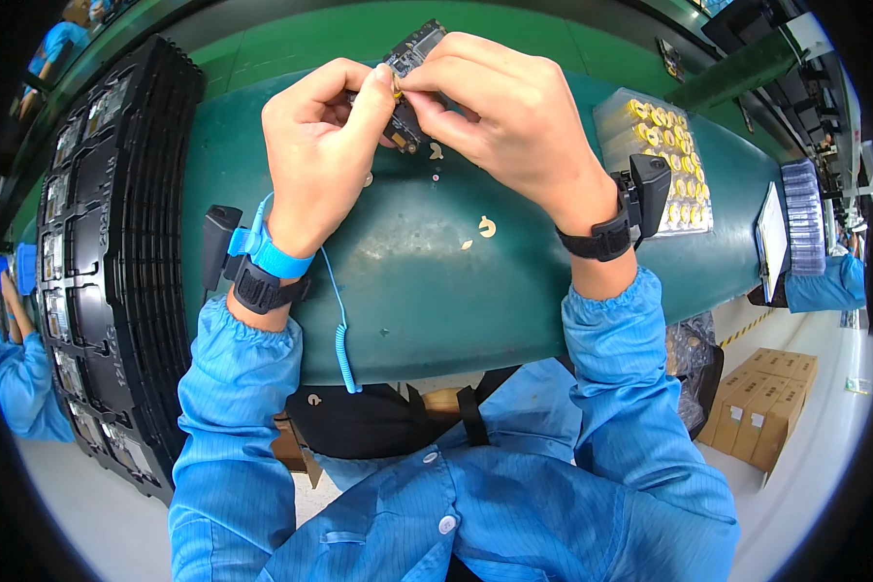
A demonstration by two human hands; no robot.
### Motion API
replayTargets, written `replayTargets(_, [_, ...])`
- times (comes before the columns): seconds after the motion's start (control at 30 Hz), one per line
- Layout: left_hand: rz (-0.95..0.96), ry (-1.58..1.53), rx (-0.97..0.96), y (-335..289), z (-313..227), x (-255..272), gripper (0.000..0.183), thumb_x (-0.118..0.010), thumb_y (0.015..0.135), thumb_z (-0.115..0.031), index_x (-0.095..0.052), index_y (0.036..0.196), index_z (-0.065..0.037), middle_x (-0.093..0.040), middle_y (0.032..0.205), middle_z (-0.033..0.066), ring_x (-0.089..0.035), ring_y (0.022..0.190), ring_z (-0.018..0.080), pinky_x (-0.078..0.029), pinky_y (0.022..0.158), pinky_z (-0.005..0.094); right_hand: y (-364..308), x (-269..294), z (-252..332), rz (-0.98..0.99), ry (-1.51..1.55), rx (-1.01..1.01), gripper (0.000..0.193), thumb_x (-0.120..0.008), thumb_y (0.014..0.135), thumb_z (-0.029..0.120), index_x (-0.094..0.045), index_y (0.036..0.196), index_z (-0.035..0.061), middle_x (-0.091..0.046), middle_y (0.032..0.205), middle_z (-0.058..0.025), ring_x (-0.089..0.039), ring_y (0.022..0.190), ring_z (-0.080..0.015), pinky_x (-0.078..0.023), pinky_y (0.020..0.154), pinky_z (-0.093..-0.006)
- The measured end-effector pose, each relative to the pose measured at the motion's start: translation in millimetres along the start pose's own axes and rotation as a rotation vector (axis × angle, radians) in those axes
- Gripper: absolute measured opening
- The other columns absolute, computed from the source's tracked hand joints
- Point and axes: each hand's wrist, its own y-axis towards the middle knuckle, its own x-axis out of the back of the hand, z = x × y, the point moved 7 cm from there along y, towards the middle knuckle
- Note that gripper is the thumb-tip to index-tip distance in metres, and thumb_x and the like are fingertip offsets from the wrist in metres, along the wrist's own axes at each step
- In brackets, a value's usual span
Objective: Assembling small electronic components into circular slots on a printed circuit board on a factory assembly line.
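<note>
Over the far part of the green mat, my left hand (315, 155) grips a dark circuit board (417, 47) with small components on it, tilted between both hands. The left thumb presses on the board's face, beside a small yellow part (397, 91). My right hand (514, 121) is closed in a pinch, its thumb and forefinger at that yellow part. Fingers cover most of the part and the board's middle. On the mat below lie small cream-coloured scraps, one ring-shaped (487, 227).
A clear tray (694, 218) of yellow round parts stands at the right. Stacked black trays (145, 242) rise along the left. A blue coiled cord (341, 354) runs from my left wristband. Cardboard boxes (761, 403) sit on the floor at right. Another person's blue sleeve (29, 378) shows far left.
</note>
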Motion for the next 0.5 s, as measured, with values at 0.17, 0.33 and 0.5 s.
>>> replayTargets(0.17, [-0.019, 0.167, -0.116, 0.6, -4.0, -0.8, 0.019, -0.069, 0.097, -0.01, -0.069, 0.083, 0.003, -0.068, 0.066, 0.0024, -0.06, 0.058, 0.0053, -0.044, 0.051, 0.0233, 0.2, -0.1, 1.6, 0.005, -0.015, 0.025, 0.016, -0.079, 0.076, 0.003, -0.069, 0.089, 0.0051, -0.066, 0.082, -0.0062, -0.064, 0.067, -0.0264, -0.052, 0.057, -0.0345])
replayTargets(0.33, [-0.02, 0.339, -0.234, 0.3, -11.8, -3.1, 0.014, -0.071, 0.092, -0.007, -0.069, 0.081, 0.002, -0.066, 0.066, 0.0064, -0.062, 0.057, 0.0119, -0.048, 0.054, 0.0264, -0.1, -2.3, 1.4, 0.022, -0.018, 0.022, 0.016, -0.078, 0.076, 0.006, -0.067, 0.087, 0.0061, -0.064, 0.082, -0.0054, -0.063, 0.069, -0.0272, -0.051, 0.057, -0.0358])
replayTargets(0.5, [0.002, 0.414, -0.332, 0.2, -16.7, -5.2, 0.011, -0.071, 0.09, -0.005, -0.068, 0.081, 0.001, -0.065, 0.067, 0.0087, -0.064, 0.058, 0.0159, -0.049, 0.055, 0.028, -0.1, -2.6, 0.5, 0.017, 0.006, 0.001, 0.015, -0.077, 0.076, 0.005, -0.067, 0.088, 0.0065, -0.064, 0.081, -0.0057, -0.063, 0.069, -0.0275, -0.051, 0.058, -0.0361])
